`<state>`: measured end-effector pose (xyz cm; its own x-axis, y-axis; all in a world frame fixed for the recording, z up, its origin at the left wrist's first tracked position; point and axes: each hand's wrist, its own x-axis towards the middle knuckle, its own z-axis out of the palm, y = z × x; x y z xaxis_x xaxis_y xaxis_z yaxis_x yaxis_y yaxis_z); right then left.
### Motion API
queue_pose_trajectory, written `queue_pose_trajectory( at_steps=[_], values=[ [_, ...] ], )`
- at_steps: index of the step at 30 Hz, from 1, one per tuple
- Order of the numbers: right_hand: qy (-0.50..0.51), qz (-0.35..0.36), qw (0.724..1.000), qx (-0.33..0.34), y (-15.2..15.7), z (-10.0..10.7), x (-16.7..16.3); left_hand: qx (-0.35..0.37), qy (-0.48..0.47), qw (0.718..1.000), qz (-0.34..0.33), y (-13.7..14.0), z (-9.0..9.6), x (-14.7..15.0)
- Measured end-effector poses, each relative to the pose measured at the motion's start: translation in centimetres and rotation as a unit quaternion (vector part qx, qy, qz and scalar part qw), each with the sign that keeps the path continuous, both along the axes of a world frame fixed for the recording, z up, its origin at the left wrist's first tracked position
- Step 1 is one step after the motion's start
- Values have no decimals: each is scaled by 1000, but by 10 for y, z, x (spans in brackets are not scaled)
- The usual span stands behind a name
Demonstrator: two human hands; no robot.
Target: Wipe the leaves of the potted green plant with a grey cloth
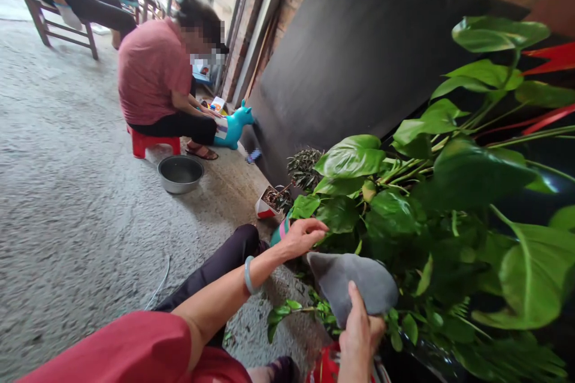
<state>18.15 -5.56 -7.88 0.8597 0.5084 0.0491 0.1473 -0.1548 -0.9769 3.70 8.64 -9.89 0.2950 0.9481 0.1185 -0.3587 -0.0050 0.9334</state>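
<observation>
- Black board: leans on the brick wall beyond both hands; it closes off the far side, so no room to move there.
- Concrete floor: wide and bare to the left of the left hand, the only open ground.
- Leafy plant: fills the space ahead and to the right of both hands; broad leaves crowd close and overhang the right hand. No leaf shows a plain sign of wiping, so how much is done cannot be judged; most foliage lies beyond reach.
- Seated person in pink shirt: well apart, far beyond the left hand, on a red stool.
- Metal bowl: on the floor, well left of the hands.
- Grey cloth: clamped from below by the right hand, pressed among low leaves.
- Left hand: fingers spread, touching a leaf edge, holding nothing.
- Small potted plant: just beyond the left hand.
</observation>
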Motion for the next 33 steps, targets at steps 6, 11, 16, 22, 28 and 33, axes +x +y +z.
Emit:
queue_pose_trajectory(
  at_steps=[6,11,16,22,28,33],
  values=[
    [-256,94,962,-28,16,52,-28,38,-96,963,-250,-41,17,-10],
    [-309,329,892,31,33,56,-52,-73,-237,957,-151,-38,12,-4],
    [-152,353,923,16,33,37,-63,-118,-227,963,-89,-25,11,-11],
    [-99,358,928,13,29,20,-53,-137,-186,968,-94,-23,0,-6],
    [20,328,942,65,32,7,-31,-58,-113,990,-55,-20,9,-21],
    [132,212,967,53,48,7,-16,7,-146,989,35,-12,50,-62]
  ],
)
